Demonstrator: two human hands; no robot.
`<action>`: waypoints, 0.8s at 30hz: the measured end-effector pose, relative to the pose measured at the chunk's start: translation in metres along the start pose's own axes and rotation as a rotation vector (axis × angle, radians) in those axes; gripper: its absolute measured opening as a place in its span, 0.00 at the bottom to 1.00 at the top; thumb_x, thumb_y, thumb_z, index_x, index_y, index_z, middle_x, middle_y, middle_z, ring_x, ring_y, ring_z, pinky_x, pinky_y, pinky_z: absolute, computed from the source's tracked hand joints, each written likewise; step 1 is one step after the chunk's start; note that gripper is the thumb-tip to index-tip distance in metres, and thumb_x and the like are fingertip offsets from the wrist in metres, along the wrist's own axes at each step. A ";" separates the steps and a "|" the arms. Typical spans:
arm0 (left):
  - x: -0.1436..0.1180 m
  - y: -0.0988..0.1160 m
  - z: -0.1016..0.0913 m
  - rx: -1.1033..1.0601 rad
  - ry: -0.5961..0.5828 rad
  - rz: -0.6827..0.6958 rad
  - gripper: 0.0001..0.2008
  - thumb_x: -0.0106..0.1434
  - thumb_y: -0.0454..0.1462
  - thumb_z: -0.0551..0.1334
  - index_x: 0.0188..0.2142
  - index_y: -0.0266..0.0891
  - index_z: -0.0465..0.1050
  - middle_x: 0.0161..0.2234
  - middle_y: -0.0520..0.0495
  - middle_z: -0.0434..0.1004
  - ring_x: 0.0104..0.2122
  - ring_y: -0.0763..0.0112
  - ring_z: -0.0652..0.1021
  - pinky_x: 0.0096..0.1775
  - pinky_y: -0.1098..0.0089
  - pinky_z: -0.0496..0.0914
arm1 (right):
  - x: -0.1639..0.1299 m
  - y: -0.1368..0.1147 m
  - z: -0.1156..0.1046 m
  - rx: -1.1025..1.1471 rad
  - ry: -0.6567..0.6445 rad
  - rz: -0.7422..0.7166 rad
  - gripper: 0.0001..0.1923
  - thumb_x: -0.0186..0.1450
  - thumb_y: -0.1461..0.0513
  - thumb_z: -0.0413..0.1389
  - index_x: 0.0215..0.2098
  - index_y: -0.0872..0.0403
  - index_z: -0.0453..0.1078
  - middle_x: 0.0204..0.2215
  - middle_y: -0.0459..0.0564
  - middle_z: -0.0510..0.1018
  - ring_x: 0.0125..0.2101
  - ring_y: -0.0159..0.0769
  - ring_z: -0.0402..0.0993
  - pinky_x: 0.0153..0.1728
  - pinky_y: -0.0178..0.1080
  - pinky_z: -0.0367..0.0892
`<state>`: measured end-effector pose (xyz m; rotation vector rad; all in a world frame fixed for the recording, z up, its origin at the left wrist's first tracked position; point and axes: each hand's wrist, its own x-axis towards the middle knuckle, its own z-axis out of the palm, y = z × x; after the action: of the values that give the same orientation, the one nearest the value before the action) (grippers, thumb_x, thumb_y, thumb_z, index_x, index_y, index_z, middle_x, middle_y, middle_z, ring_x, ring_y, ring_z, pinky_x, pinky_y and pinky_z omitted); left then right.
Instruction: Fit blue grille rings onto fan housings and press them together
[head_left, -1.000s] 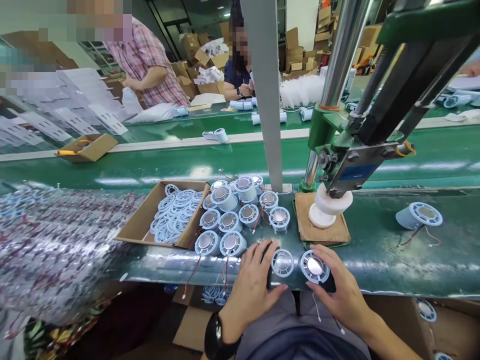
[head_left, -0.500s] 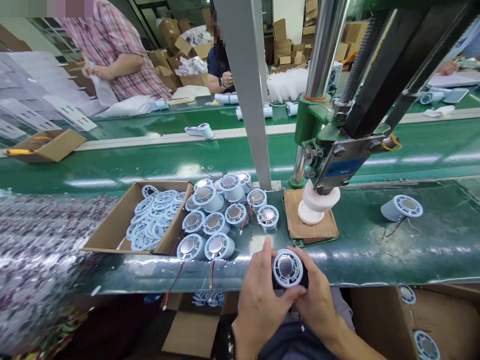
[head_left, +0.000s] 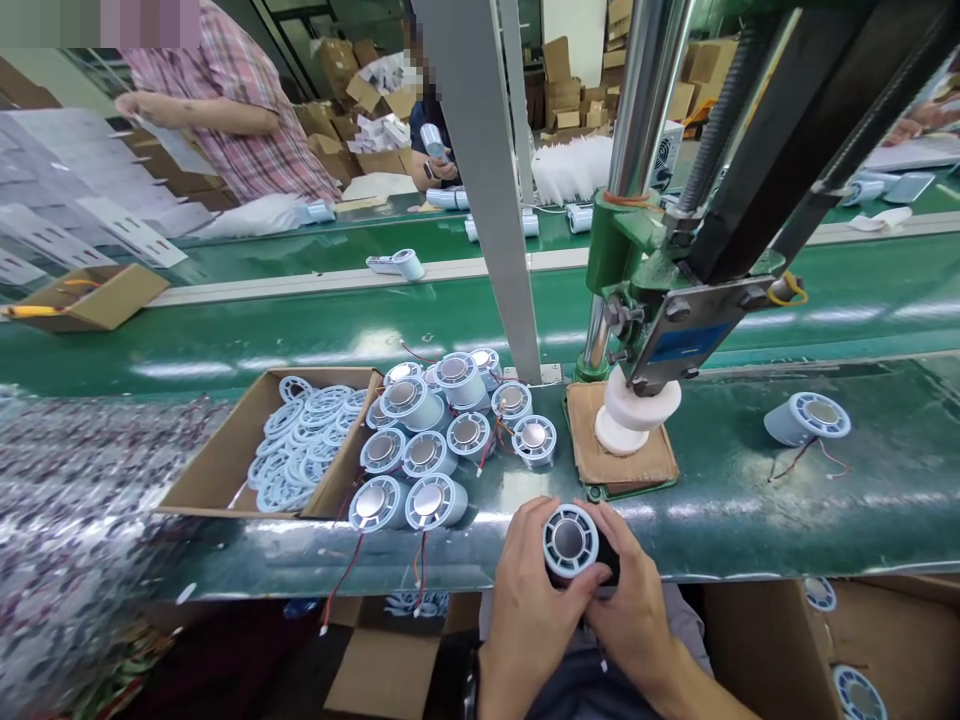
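Note:
Between both hands, at the bench's front edge, I hold a round light-blue housing (head_left: 570,540) with a slotted ring and a silver disc on its top face. My left hand (head_left: 529,590) is wrapped round its left side, the thumb at the lower rim. My right hand (head_left: 630,590) closes on the other side, fingers curled along the edge. A thin wire with a white plug hangs below the hands. Just beyond them, a hand press (head_left: 637,400) with a white pad stands over a cardboard-covered base (head_left: 652,465).
Several similar housings (head_left: 435,500) with red wires cluster left of the press. A cardboard box (head_left: 210,465) holds light-blue rings (head_left: 307,440). One housing (head_left: 795,420) lies tilted at right. A grey post (head_left: 499,200) rises behind. Across the green bench are two people (head_left: 240,110).
My left fingers, raised before, have curled down round the housing. The housing has shifted slightly left. Across the bench, one person now lifts a light-blue device.

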<state>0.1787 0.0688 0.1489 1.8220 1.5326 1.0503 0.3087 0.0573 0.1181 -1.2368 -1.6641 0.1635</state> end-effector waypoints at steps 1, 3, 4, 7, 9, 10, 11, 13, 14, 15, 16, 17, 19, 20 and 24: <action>-0.001 -0.001 0.001 -0.025 0.000 -0.006 0.25 0.55 0.31 0.70 0.52 0.40 0.70 0.49 0.40 0.78 0.50 0.53 0.79 0.51 0.52 0.76 | 0.000 0.000 -0.001 -0.001 -0.009 -0.003 0.35 0.68 0.68 0.54 0.71 0.52 0.52 0.48 0.56 0.84 0.46 0.43 0.85 0.45 0.41 0.83; -0.002 -0.003 0.003 -0.073 0.007 -0.020 0.23 0.58 0.34 0.70 0.52 0.40 0.70 0.50 0.40 0.77 0.50 0.54 0.79 0.52 0.53 0.75 | 0.001 -0.001 -0.002 0.002 -0.029 -0.004 0.36 0.68 0.68 0.54 0.72 0.52 0.50 0.49 0.56 0.84 0.47 0.43 0.84 0.46 0.42 0.82; -0.004 -0.003 0.004 -0.090 0.010 -0.027 0.22 0.59 0.35 0.70 0.53 0.40 0.69 0.51 0.40 0.77 0.51 0.54 0.79 0.52 0.54 0.75 | 0.001 -0.001 -0.002 0.004 -0.035 -0.002 0.37 0.68 0.68 0.55 0.72 0.52 0.49 0.50 0.56 0.84 0.48 0.43 0.84 0.46 0.42 0.82; -0.009 -0.006 0.010 -0.082 0.031 -0.026 0.22 0.63 0.38 0.68 0.55 0.41 0.68 0.53 0.38 0.76 0.53 0.53 0.78 0.54 0.53 0.74 | 0.001 -0.004 -0.002 0.006 -0.032 0.008 0.39 0.68 0.68 0.55 0.73 0.52 0.47 0.50 0.57 0.84 0.48 0.44 0.84 0.45 0.42 0.82; -0.013 -0.006 0.013 -0.047 0.040 -0.016 0.22 0.66 0.38 0.65 0.58 0.41 0.65 0.55 0.38 0.75 0.55 0.52 0.77 0.55 0.51 0.73 | 0.001 -0.005 -0.002 0.001 -0.021 0.010 0.39 0.69 0.68 0.55 0.74 0.51 0.45 0.50 0.58 0.84 0.47 0.44 0.85 0.44 0.41 0.83; -0.015 -0.006 0.015 -0.028 0.040 -0.012 0.22 0.67 0.38 0.64 0.59 0.42 0.64 0.56 0.37 0.74 0.56 0.52 0.76 0.56 0.50 0.72 | 0.001 -0.006 -0.002 0.000 -0.018 0.010 0.40 0.69 0.68 0.54 0.75 0.51 0.43 0.50 0.59 0.84 0.47 0.44 0.85 0.44 0.42 0.83; -0.016 -0.005 0.015 -0.009 0.038 -0.008 0.22 0.68 0.38 0.63 0.60 0.43 0.63 0.56 0.37 0.74 0.56 0.52 0.76 0.56 0.50 0.72 | 0.001 -0.006 -0.001 0.000 -0.014 0.006 0.40 0.70 0.67 0.54 0.75 0.52 0.41 0.49 0.59 0.84 0.47 0.44 0.85 0.44 0.42 0.83; -0.018 -0.005 0.017 0.029 0.024 -0.008 0.22 0.69 0.39 0.62 0.61 0.43 0.62 0.57 0.37 0.74 0.57 0.51 0.75 0.56 0.49 0.71 | 0.001 -0.005 -0.001 -0.006 -0.021 -0.005 0.40 0.70 0.68 0.53 0.76 0.53 0.40 0.49 0.60 0.84 0.47 0.44 0.85 0.44 0.42 0.83; -0.018 -0.005 0.017 0.049 0.026 -0.008 0.22 0.70 0.39 0.61 0.62 0.43 0.62 0.57 0.36 0.74 0.57 0.51 0.75 0.56 0.48 0.71 | 0.001 -0.004 -0.001 -0.017 -0.034 -0.012 0.39 0.70 0.68 0.52 0.75 0.54 0.42 0.49 0.60 0.84 0.46 0.45 0.85 0.44 0.42 0.83; -0.019 -0.006 0.018 0.066 0.032 -0.008 0.21 0.70 0.40 0.60 0.62 0.43 0.63 0.57 0.36 0.74 0.57 0.50 0.75 0.56 0.47 0.72 | 0.000 -0.003 0.000 -0.034 -0.052 -0.016 0.37 0.69 0.69 0.51 0.74 0.54 0.46 0.49 0.60 0.84 0.46 0.45 0.85 0.45 0.43 0.83; -0.019 -0.007 0.018 0.077 0.039 -0.010 0.21 0.71 0.40 0.60 0.62 0.43 0.63 0.57 0.36 0.74 0.57 0.50 0.75 0.55 0.47 0.72 | 0.000 -0.001 0.000 -0.049 -0.069 -0.013 0.35 0.69 0.70 0.50 0.73 0.54 0.52 0.49 0.60 0.83 0.46 0.45 0.85 0.45 0.43 0.82; -0.019 -0.008 0.019 0.080 0.044 -0.010 0.21 0.71 0.41 0.59 0.62 0.42 0.63 0.57 0.35 0.74 0.57 0.49 0.76 0.55 0.46 0.72 | 0.000 0.000 0.001 -0.056 -0.082 -0.005 0.32 0.68 0.70 0.49 0.70 0.54 0.58 0.50 0.59 0.83 0.46 0.45 0.85 0.45 0.44 0.82; -0.020 -0.011 0.017 0.053 0.043 0.004 0.23 0.72 0.44 0.59 0.63 0.42 0.62 0.58 0.34 0.75 0.57 0.48 0.76 0.54 0.46 0.73 | 0.001 0.001 0.000 -0.032 -0.089 0.028 0.29 0.66 0.70 0.50 0.65 0.53 0.66 0.49 0.57 0.84 0.45 0.44 0.85 0.46 0.43 0.82; -0.021 -0.011 0.015 0.018 0.026 0.012 0.24 0.72 0.46 0.58 0.63 0.42 0.61 0.58 0.34 0.74 0.57 0.48 0.76 0.54 0.46 0.74 | 0.003 0.001 -0.001 0.002 -0.088 0.050 0.27 0.66 0.69 0.51 0.63 0.53 0.68 0.49 0.56 0.84 0.44 0.44 0.85 0.46 0.42 0.82; -0.028 -0.001 -0.003 -0.212 -0.080 0.021 0.27 0.73 0.50 0.56 0.67 0.46 0.57 0.64 0.38 0.70 0.61 0.52 0.74 0.59 0.52 0.72 | 0.012 -0.013 -0.018 0.158 -0.099 0.083 0.23 0.66 0.65 0.58 0.60 0.52 0.70 0.49 0.53 0.85 0.44 0.42 0.86 0.45 0.37 0.82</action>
<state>0.1739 0.0419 0.1438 1.7159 1.3055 1.0913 0.3142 0.0528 0.1423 -1.1948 -1.6506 0.4052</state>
